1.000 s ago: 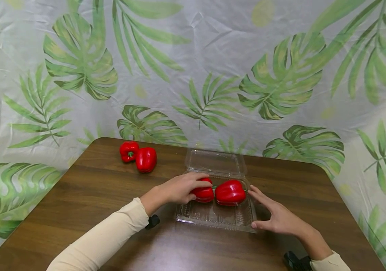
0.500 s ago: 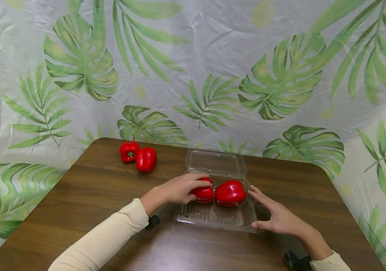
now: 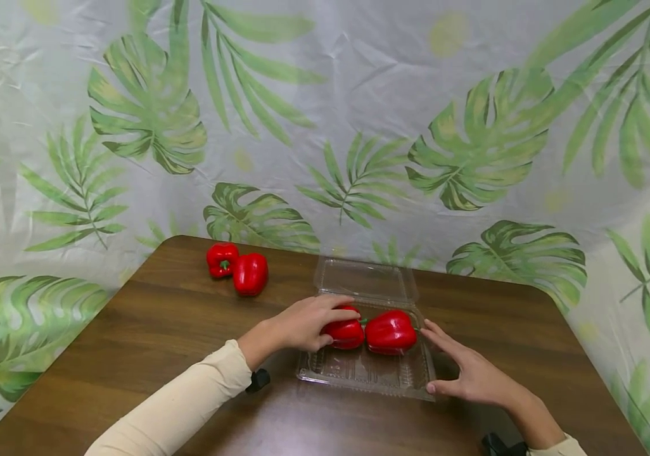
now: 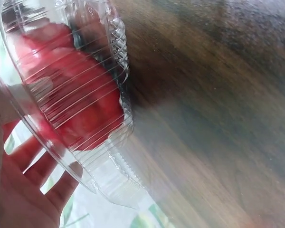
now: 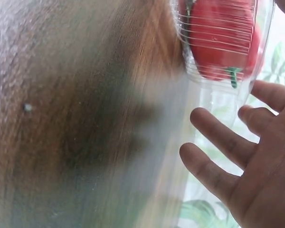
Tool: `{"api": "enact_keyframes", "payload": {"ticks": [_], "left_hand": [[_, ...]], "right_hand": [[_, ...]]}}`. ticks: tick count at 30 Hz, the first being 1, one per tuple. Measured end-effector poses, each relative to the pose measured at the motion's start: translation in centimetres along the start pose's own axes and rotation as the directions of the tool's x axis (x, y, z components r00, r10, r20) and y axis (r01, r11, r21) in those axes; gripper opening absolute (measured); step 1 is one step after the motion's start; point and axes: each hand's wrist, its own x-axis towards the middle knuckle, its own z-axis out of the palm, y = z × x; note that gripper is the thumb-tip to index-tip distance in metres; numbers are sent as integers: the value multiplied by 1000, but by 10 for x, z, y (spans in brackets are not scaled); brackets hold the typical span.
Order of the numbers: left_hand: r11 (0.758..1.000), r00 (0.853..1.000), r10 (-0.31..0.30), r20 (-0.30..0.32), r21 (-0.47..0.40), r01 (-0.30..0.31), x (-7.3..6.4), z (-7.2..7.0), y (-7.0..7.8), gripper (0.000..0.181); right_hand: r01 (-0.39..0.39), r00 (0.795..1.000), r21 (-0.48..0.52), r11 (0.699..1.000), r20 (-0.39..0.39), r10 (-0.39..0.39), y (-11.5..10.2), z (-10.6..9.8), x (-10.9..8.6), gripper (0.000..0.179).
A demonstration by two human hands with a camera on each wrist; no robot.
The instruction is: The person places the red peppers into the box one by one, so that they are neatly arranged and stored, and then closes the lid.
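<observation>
Two red peppers sit side by side beyond and left of the left hand: a stem-showing pepper, then a plumper pepper. That hand's fingers and thumb curl round the gripped pepper inside a clear container, whose raised lid stands beyond both hands. Between the hands lies the right-hand pepper. The right hand, fingers loosely spread, grips nothing; its fingertips are at the container's right side.

Peppers: red
Stems: green
Box: clear
Table: brown, wood-grained
Backdrop: pale grey, green leaf print
Sleeves: cream
</observation>
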Motion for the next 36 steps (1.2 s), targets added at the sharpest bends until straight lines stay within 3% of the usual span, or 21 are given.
{"api": "enact_keyframes", "payload": {"ticks": [12, 21, 31, 36], "left_hand": [[999, 999, -32, -33, -39, 31, -5, 1, -5, 60], [987, 990, -101, -104, -132, 87, -12, -11, -17, 56], [961, 951, -243, -189, -178, 210, -27, -23, -42, 52], [946, 913, -308, -269, -192, 263, -35, -22, -57, 48]], "right_hand": [[10, 1000, 1, 1000, 1, -10, -2, 0, -2, 90], [11, 1000, 9, 1000, -2, -11, 0, 0, -2, 89], [11, 1000, 4, 1000, -16, -11, 0, -1, -1, 89], [6, 1000, 1, 1000, -13, -6, 1, 1, -2, 89]]}}
